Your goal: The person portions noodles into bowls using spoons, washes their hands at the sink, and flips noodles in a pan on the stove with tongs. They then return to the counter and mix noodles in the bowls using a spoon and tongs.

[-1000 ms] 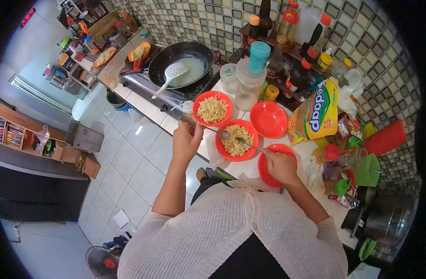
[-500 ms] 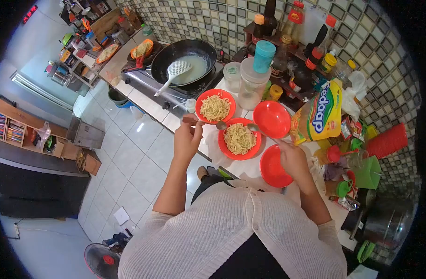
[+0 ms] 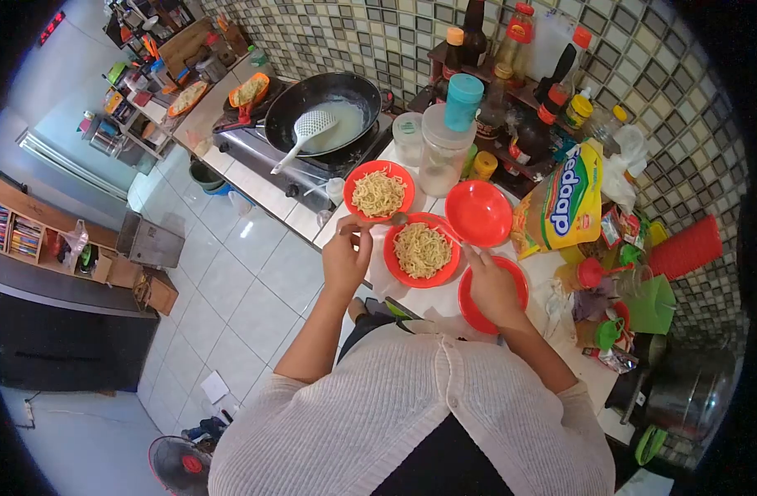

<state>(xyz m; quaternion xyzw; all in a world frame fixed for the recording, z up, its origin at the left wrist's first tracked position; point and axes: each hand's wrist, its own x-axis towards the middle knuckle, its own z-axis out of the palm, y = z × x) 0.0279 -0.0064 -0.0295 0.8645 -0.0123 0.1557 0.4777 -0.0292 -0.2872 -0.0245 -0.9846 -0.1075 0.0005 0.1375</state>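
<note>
My left hand (image 3: 347, 258) is closed on a spoon (image 3: 398, 219), its bowl over the rim between two orange-red plates of noodles. My right hand (image 3: 494, 287) grips a second metal utensil (image 3: 456, 238), probably a spoon, pointing at the nearer noodles; its tip is hard to make out. Those noodles (image 3: 421, 250) lie heaped on the nearer plate (image 3: 397, 270). More noodles (image 3: 380, 195) fill the plate (image 3: 353, 174) behind it. Partly beneath my right hand is a bare orange-red plate (image 3: 469, 304), and another plate (image 3: 478, 213) sits farther back.
A wok (image 3: 289, 93) holding whitish liquid and a white slotted ladle (image 3: 314, 124) stands on the stove. Clear jars (image 3: 442, 157), a yellow Sedaap packet (image 3: 560, 202) and bottles (image 3: 511, 50) crowd the wall side. Stacked red plates (image 3: 684, 248) are at right.
My right hand has moved left and slightly away from me, bringing its utensil over the nearer noodle plate. My left hand has shifted slightly right with its spoon.
</note>
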